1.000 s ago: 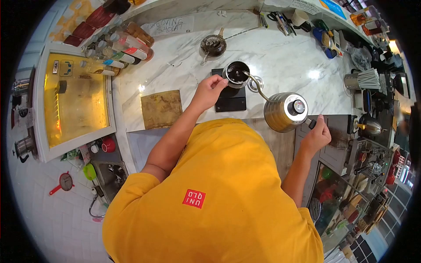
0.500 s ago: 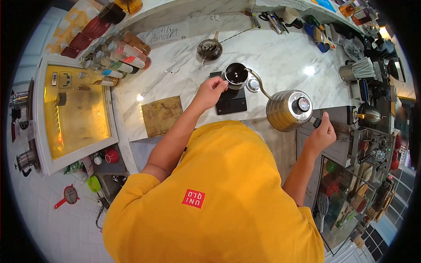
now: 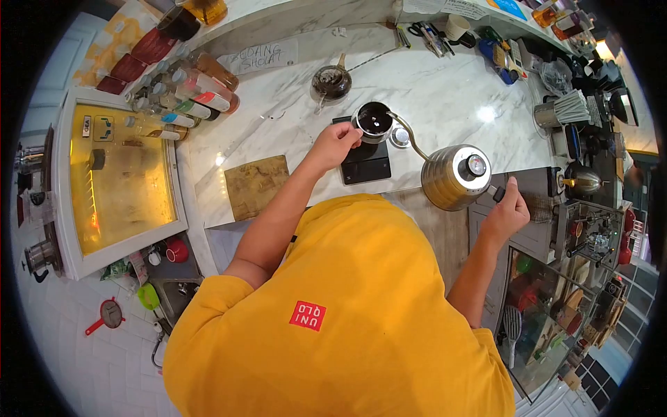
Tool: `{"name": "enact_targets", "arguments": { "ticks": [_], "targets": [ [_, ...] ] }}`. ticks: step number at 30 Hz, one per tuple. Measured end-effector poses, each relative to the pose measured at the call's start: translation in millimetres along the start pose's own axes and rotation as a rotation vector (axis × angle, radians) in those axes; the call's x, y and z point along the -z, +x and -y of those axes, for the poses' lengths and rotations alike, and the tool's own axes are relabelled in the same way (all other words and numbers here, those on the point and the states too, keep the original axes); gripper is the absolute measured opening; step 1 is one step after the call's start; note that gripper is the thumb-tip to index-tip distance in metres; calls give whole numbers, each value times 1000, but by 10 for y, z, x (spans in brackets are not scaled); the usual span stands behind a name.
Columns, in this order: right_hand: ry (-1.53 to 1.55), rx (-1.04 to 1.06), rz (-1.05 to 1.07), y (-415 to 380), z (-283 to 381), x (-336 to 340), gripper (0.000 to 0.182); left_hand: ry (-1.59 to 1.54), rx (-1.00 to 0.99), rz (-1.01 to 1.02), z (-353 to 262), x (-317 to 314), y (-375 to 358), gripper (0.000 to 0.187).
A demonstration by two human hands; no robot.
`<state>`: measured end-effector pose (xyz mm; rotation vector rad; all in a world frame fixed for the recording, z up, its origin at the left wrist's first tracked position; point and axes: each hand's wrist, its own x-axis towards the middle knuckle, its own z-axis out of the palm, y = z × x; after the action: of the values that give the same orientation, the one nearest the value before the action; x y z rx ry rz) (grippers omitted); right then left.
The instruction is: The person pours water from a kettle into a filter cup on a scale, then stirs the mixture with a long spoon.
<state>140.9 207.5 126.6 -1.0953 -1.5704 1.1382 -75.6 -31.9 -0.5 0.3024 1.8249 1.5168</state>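
My left hand (image 3: pixel 335 146) pinches the near-left rim of a round, metal-edged cup (image 3: pixel 367 138) with dark liquid inside. The cup is over a flat black digital scale (image 3: pixel 366 171); whether it rests fully on it is hidden. In my right hand (image 3: pixel 506 217) is the black handle of a steel gooseneck kettle (image 3: pixel 445 182), held right of the scale. Its curved spout reaches the cup's upper right edge; I cannot make out a stream of water. Beside the cup lies a small round silver object (image 3: pixel 400 137).
A dark-filled round glass pot (image 3: pixel 331 82) stands behind the scale. A brown cloth (image 3: pixel 256 186) lies on the marble counter (image 3: pixel 431 97) to the left. Bottles (image 3: pixel 201 90) line the left side, pens and scissors (image 3: pixel 432 38) the back. A straw holder (image 3: pixel 547 115) stands at right.
The kettle has shifted very slightly left and its lid leans a little more toward the cup. My left hand keeps its hold on the rim.
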Motion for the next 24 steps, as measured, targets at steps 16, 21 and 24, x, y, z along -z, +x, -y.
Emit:
{"name": "enact_targets", "arguments": {
  "ticks": [16,21,24],
  "targets": [
    [33,30,-35,5,72,13,48,-40,-60,-39,83,-29,26,29],
    [-12,46,-67,13,86,42,46,-2,-5,-3,44,0,11,29],
    [-17,39,-81,-11,115,55,47,21,4,-6,41,4,20,29]
  ]
}}
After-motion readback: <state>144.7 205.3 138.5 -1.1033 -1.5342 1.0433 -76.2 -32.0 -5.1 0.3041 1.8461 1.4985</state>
